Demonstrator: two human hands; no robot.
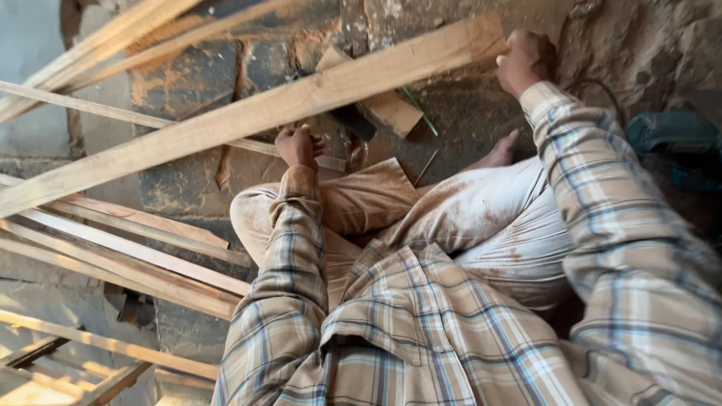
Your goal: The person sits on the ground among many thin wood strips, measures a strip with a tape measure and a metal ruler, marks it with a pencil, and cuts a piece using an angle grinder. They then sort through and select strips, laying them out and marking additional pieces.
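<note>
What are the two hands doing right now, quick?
Left hand: closed in a fist under the long wooden plank, touching it.
Right hand: closed, gripping the plank's end.

Around me the floor [188, 83] is dark stone blocks dusted with orange sawdust. At nine o'clock loose wooden battens [135, 263] lie stacked slantwise, more timber strips [113, 37] at eleven. A rough earthen wall [632, 45] rises at one o'clock. Warm daylight falls at seven o'clock.
</note>
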